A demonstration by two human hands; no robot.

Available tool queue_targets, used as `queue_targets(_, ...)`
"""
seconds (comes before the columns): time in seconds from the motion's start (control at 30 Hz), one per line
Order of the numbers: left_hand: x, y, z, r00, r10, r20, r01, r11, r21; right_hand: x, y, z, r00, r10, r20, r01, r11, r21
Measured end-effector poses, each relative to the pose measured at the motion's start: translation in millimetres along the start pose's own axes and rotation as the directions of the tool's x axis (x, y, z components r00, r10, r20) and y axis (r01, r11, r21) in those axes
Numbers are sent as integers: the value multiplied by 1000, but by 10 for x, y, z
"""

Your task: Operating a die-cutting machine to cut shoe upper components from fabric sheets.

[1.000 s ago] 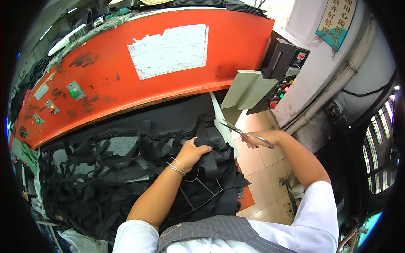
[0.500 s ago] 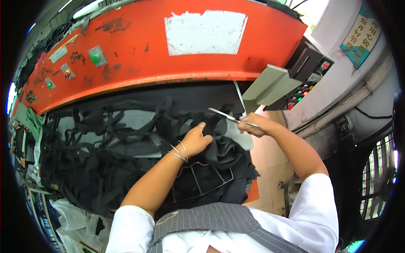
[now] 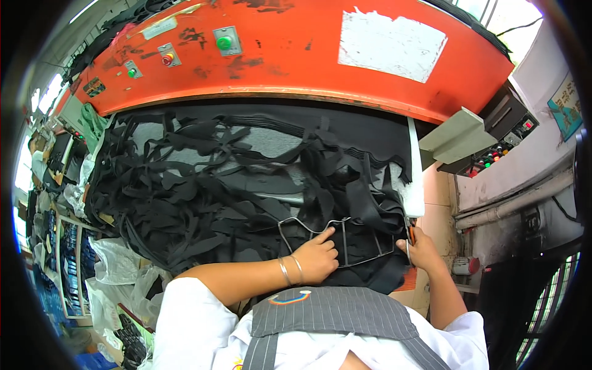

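Note:
A thin metal cutting die (image 3: 345, 243), an open frame with crossbars and a wavy edge, lies on black fabric near the front of the work surface. My left hand (image 3: 316, 256) is closed at its left part, with the index fingertip against the metal; the undersides of the fingers are hidden. To the right, my right hand (image 3: 422, 250) grips a pair of scissors (image 3: 412, 233) by the handles beside the surface's right edge. Loose black fabric strips (image 3: 364, 191) bunch just beyond the die.
An orange press beam (image 3: 277, 68) with push buttons spans the far side. Black fabric offcuts (image 3: 185, 197) cover the left of the surface. A grey metal bracket (image 3: 453, 135) and a control box (image 3: 493, 148) stand at the right. Plastic bags (image 3: 117, 265) hang at the lower left.
Both hands have come back toward my body, the left now at the cutting die, the right with the scissors lowered at the right edge. The view has swung left.

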State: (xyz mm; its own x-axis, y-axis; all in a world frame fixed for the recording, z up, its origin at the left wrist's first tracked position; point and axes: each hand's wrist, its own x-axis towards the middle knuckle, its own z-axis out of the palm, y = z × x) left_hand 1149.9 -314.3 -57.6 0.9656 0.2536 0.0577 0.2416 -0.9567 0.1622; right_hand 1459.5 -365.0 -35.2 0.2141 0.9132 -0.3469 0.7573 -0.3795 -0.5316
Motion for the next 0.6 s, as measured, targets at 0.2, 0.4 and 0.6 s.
queue_targets(0.2, -522, -217, -160, 985, -161, 66, 166, 983, -74, 122, -246, 313, 999, 14, -38, -17, 998, -65)
queue_targets(0.4, -1580, -642, -681, 968, -228, -102, 189, 936, -298, 23, -1006, 859, 999, 39, -9, -40, 979, -202)
queue_targets(0.6, -2919, -1071, -1092, 853, -519, 63, 461, 690, -558, 179, -1717, 1707, 996, -21, -90, -1, 970, -243)
